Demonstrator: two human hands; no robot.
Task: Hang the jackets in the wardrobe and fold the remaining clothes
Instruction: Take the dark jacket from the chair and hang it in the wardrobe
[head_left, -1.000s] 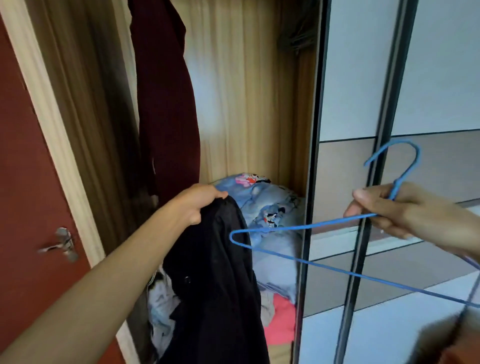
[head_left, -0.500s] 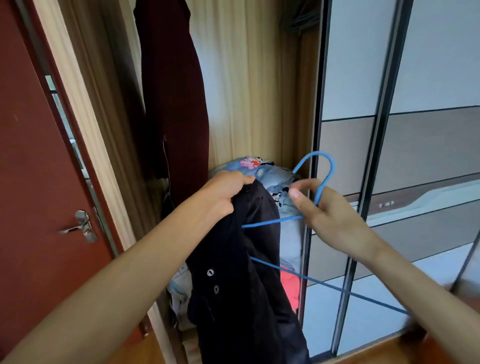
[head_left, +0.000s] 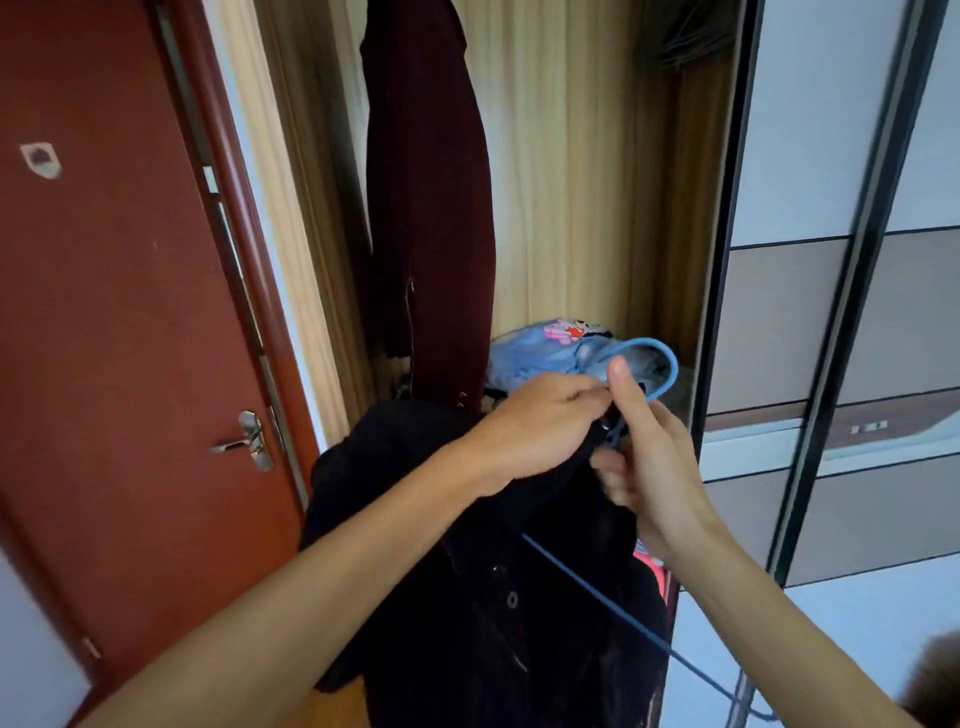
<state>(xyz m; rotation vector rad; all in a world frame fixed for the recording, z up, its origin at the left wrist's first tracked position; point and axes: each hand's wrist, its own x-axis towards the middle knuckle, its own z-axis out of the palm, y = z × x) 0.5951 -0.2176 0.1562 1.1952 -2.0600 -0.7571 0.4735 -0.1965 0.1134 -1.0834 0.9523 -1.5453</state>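
Deep in the open wardrobe (head_left: 571, 208), a long maroon jacket (head_left: 431, 208) hangs. In front, a black buttoned jacket (head_left: 467, 597) droops from the left hand (head_left: 535, 431), which grips its collar, while the right hand (head_left: 649, 467) pinches a blue wire hanger (head_left: 670, 374) by its neck beside it.

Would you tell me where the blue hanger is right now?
In the head view, the blue hanger is centre-right, its hook above the right hand gripping its neck, one wire running across the black jacket held by the left hand.

Red-brown door (head_left: 130, 312) left; silver lever handle (head_left: 243, 441) near its right edge.
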